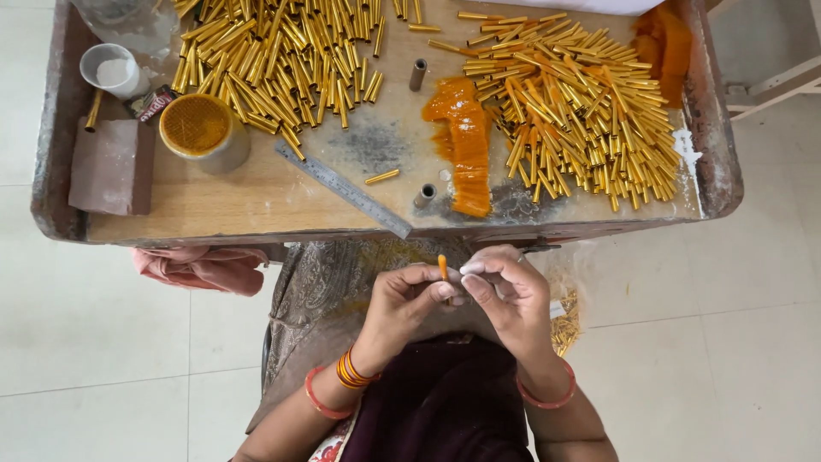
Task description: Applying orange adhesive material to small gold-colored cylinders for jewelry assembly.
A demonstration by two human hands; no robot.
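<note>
Two hands, left hand [402, 301] and right hand [506, 287], pinching one orange stick [442, 267] (near the wooden tray [256, 201]); brass tubes [581, 103] far right.

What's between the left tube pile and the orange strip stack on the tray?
Head view: between the left tube pile and the orange strip stack stands one dark upright tube on bare, grey-smudged tray.

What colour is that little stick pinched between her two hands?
Orange; the thin stick shows best in the head view.
</note>
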